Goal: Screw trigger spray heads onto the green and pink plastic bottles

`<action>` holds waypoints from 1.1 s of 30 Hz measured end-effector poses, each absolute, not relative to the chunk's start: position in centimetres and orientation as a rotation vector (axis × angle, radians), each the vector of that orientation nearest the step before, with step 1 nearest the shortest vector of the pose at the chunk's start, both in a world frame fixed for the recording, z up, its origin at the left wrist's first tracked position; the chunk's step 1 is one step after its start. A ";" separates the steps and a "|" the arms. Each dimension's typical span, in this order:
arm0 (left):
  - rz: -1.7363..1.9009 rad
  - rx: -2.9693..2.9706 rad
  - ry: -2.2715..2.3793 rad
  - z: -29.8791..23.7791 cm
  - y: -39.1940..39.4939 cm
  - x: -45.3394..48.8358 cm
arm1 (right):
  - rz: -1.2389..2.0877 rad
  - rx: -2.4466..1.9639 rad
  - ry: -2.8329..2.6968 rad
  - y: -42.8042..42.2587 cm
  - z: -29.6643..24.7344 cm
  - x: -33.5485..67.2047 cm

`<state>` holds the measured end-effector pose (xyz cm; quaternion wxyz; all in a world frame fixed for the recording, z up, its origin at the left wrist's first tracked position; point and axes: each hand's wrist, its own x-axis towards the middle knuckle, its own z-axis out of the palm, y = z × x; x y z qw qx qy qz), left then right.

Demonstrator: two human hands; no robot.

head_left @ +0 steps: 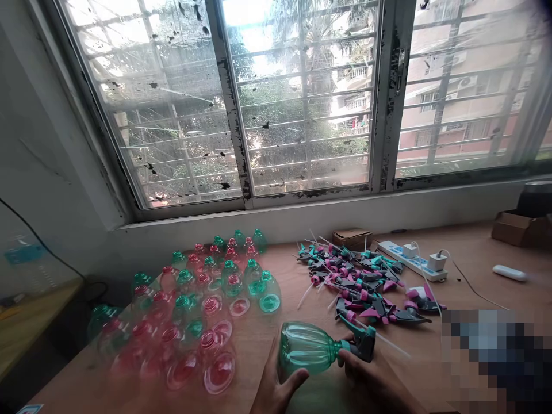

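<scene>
The left hand (278, 386) cradles the green bottle (305, 348) sideways over the table (474, 253) while the right hand (366, 375) grips the spray head (365, 344) at its neck; keeping both aligned should help the collar seat evenly.

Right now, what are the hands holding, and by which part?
A green bottle with a spray head at its neck. The left hand holds the bottle's base end; the right hand grips the spray head's teal collar.

The table (287, 270) bears bottles (185, 310) and spray heads (364, 279).
</scene>
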<state>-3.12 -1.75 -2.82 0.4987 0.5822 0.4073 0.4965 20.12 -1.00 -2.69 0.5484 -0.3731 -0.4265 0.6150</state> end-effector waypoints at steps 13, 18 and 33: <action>1.218 1.514 1.123 -3.4 -1.6 -3.4 | 1.434 -0.918 -1.049 -1.0 -2.6 20.1; 1.244 1.583 1.182 -3.3 -1.6 -3.2 | 1.429 -0.924 -1.039 -1.1 -2.5 20.1; 1.204 1.612 1.241 -4.0 -1.2 -3.6 | 1.364 -0.976 -1.105 -1.0 -2.2 20.2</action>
